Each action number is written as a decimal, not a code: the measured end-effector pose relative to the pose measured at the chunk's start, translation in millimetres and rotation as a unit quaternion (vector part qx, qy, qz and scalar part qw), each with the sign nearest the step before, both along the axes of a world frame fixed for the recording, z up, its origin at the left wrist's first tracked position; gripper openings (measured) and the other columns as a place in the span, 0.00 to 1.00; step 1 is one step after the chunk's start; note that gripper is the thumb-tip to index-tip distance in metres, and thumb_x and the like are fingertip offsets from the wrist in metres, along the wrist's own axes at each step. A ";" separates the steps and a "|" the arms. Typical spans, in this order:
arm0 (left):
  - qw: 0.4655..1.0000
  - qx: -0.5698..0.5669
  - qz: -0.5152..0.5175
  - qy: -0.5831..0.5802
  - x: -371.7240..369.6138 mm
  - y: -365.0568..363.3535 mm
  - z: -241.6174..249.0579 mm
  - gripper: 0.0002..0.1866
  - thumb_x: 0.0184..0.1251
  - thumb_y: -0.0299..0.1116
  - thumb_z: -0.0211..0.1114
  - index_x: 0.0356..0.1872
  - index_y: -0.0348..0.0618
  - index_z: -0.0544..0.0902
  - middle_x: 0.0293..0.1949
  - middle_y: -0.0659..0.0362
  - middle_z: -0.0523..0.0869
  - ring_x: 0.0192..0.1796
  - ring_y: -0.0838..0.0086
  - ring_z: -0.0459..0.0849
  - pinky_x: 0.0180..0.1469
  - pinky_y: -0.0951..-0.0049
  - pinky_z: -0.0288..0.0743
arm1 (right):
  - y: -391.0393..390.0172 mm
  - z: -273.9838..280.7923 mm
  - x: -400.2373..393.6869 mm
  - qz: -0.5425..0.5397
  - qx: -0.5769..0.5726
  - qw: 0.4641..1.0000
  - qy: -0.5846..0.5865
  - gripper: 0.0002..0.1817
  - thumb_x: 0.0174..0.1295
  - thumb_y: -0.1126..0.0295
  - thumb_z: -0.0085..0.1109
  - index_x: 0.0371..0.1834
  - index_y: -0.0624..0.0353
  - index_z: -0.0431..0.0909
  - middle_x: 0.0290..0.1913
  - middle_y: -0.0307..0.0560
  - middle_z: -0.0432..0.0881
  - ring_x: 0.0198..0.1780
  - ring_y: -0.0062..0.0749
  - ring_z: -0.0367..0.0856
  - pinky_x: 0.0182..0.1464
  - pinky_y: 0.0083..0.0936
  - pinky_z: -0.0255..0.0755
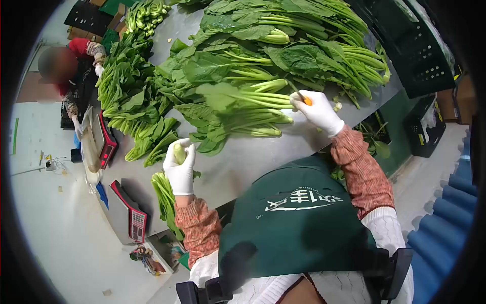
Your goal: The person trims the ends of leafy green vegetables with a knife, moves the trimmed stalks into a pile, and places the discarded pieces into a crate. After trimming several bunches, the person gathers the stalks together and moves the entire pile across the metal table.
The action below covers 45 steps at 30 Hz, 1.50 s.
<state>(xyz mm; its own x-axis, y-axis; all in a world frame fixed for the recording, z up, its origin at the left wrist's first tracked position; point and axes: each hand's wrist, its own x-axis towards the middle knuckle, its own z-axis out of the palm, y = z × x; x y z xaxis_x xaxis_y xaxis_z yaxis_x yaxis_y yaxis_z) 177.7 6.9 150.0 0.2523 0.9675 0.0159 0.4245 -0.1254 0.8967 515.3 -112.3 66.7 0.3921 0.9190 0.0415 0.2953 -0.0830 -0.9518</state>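
My left hand, in a white glove, is closed around a bunch of leafy greens. The bunch's pale stem end pokes up by the thumb, and its green stalks hang below the hand. In my white-gloved right hand is a small knife with an orange handle, its blade pointing up and left. The right fingertips are at the stem ends of another stalk of greens, whose leaves look blurred. Just below that, more cut-looking stems lie on the metal table.
Piled greens cover the table's far side, and a second row runs along the left. Two red scales stand at the left edge. A person in white gloves works across there. Dark crates stand at right.
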 end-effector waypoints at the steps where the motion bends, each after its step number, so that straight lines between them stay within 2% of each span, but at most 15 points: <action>1: 1.000 -0.013 0.008 -0.009 -1.5 -3.7 -0.4 0.09 0.65 0.24 0.69 0.45 0.42 0.83 0.30 0.71 0.77 0.27 0.90 0.70 0.29 0.88 0.61 | -11.1 10.5 2.5 -0.013 -0.062 0.996 0.065 0.11 0.68 0.65 0.60 0.41 0.62 0.82 0.29 0.39 0.85 0.22 0.15 0.72 0.25 0.18 0.65; 5: 0.993 0.103 -0.054 0.028 30.5 -16.5 4.7 0.10 0.63 0.22 0.69 0.44 0.41 0.83 0.32 0.69 0.80 0.30 0.86 0.75 0.35 0.85 0.70 | -20.7 59.7 0.1 -0.029 -0.104 0.987 0.117 0.10 0.70 0.67 0.57 0.40 0.65 0.80 0.27 0.38 0.83 0.24 0.15 0.73 0.26 0.17 0.66; 8: 0.957 0.227 -0.172 0.050 78.9 -38.2 24.7 0.13 0.58 0.19 0.70 0.44 0.40 0.85 0.38 0.56 0.87 0.39 0.73 0.85 0.44 0.76 0.77 | -22.9 67.0 -8.5 -0.016 -0.080 0.988 0.128 0.11 0.70 0.67 0.56 0.39 0.66 0.78 0.25 0.37 0.81 0.24 0.15 0.74 0.26 0.17 0.67; 10: 0.887 0.381 -0.244 0.095 112.9 -51.4 29.6 0.23 0.47 0.19 0.71 0.49 0.43 0.85 0.45 0.52 0.86 0.42 0.59 0.86 0.46 0.68 0.80 | -27.6 72.6 -16.3 0.010 -0.073 0.981 0.178 0.12 0.70 0.65 0.56 0.40 0.65 0.78 0.23 0.36 0.80 0.23 0.15 0.73 0.25 0.17 0.65; 13: 0.817 0.474 -0.290 0.156 142.7 -65.7 18.7 0.25 0.43 0.25 0.72 0.50 0.46 0.85 0.46 0.54 0.86 0.38 0.63 0.85 0.40 0.67 0.79 | -43.5 98.3 -22.9 0.065 -0.089 0.946 0.305 0.14 0.71 0.60 0.55 0.41 0.62 0.78 0.22 0.37 0.80 0.18 0.13 0.68 0.20 0.15 0.60; 17: 0.846 0.434 -0.301 0.064 155.1 -59.4 34.9 0.25 0.44 0.25 0.74 0.50 0.43 0.84 0.41 0.54 0.87 0.37 0.63 0.84 0.40 0.68 0.79 | -70.0 91.4 -16.5 0.014 0.008 0.939 0.342 0.17 0.74 0.55 0.54 0.44 0.59 0.80 0.22 0.37 0.80 0.16 0.11 0.63 0.18 0.13 0.57; 20: 0.872 0.372 -0.306 0.082 158.7 -55.9 29.9 0.21 0.47 0.23 0.73 0.46 0.41 0.84 0.38 0.53 0.86 0.37 0.61 0.84 0.41 0.68 0.79 | -74.0 73.3 -25.7 -0.117 0.089 0.989 -0.028 0.08 0.65 0.69 0.62 0.44 0.58 0.82 0.27 0.44 0.84 0.23 0.31 0.80 0.27 0.24 0.73; 23: 0.895 0.303 -0.322 0.066 162.6 -59.3 27.7 0.18 0.49 0.23 0.73 0.44 0.40 0.83 0.36 0.53 0.85 0.37 0.61 0.84 0.42 0.70 0.78 | -79.3 75.8 -38.1 -0.149 0.066 0.952 -0.260 0.19 0.54 0.74 0.63 0.51 0.50 0.80 0.31 0.48 0.84 0.30 0.45 0.84 0.31 0.35 0.77; 28: 0.909 0.184 -0.373 0.019 162.9 -57.2 33.6 0.15 0.49 0.23 0.72 0.42 0.41 0.84 0.36 0.54 0.85 0.38 0.63 0.85 0.42 0.70 0.78 | -70.7 68.3 -36.1 -0.137 0.086 0.957 -0.243 0.17 0.58 0.74 0.63 0.52 0.55 0.79 0.31 0.53 0.85 0.33 0.51 0.85 0.33 0.35 0.78; 31: 0.907 0.174 -0.384 0.011 157.2 -53.5 33.5 0.14 0.51 0.22 0.70 0.42 0.38 0.84 0.36 0.55 0.85 0.38 0.69 0.84 0.44 0.72 0.77 | -66.1 42.6 -24.8 -0.142 -0.067 0.962 -0.222 0.16 0.61 0.73 0.61 0.53 0.56 0.79 0.30 0.54 0.84 0.32 0.50 0.85 0.33 0.35 0.78; 33: 0.902 0.177 -0.393 0.012 157.8 -43.9 38.8 0.13 0.53 0.21 0.70 0.42 0.35 0.83 0.35 0.56 0.85 0.38 0.73 0.83 0.45 0.74 0.76 | -67.2 15.8 -5.6 -0.185 -0.016 0.971 -0.152 0.17 0.65 0.72 0.59 0.57 0.58 0.78 0.26 0.48 0.84 0.27 0.36 0.84 0.31 0.31 0.76; 35: 0.905 0.162 -0.393 0.021 153.0 -39.8 44.2 0.13 0.53 0.21 0.69 0.42 0.35 0.84 0.35 0.57 0.85 0.38 0.73 0.83 0.45 0.75 0.76 | -72.5 44.9 -0.5 -0.111 -0.039 0.988 0.097 0.13 0.65 0.74 0.59 0.52 0.62 0.81 0.33 0.48 0.86 0.35 0.29 0.86 0.40 0.23 0.78; 37: 0.902 0.090 -0.423 0.020 149.5 -28.1 33.0 0.13 0.53 0.22 0.70 0.42 0.36 0.83 0.35 0.58 0.84 0.36 0.75 0.81 0.44 0.77 0.75 | -67.1 81.1 -6.8 0.016 0.058 0.984 0.167 0.18 0.67 0.74 0.57 0.60 0.60 0.78 0.33 0.39 0.84 0.35 0.16 0.81 0.40 0.18 0.75; 41: 0.873 -0.017 -0.486 0.039 151.7 -24.3 38.1 0.16 0.52 0.25 0.72 0.44 0.38 0.84 0.37 0.57 0.85 0.37 0.72 0.83 0.45 0.74 0.76 | -54.1 91.7 -14.4 0.189 0.037 0.961 0.200 0.23 0.64 0.77 0.60 0.64 0.60 0.74 0.44 0.39 0.83 0.41 0.16 0.75 0.51 0.21 0.74; 45: 0.896 0.086 -0.435 0.026 150.3 -35.2 22.1 0.20 0.49 0.26 0.73 0.47 0.42 0.85 0.40 0.53 0.88 0.40 0.64 0.88 0.46 0.70 0.80 | -47.5 71.9 -24.1 0.081 0.040 0.994 0.063 0.11 0.61 0.72 0.67 0.45 0.63 0.80 0.35 0.42 0.83 0.36 0.19 0.77 0.43 0.23 0.74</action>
<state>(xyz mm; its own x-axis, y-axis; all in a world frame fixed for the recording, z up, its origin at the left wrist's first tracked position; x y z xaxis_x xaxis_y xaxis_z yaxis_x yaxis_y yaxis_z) 328.0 -28.2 172.1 0.9143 0.3891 0.1123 0.1397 -0.5633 0.8143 491.2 -159.7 138.6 0.2450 0.9665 0.0771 0.1773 0.0335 -0.9836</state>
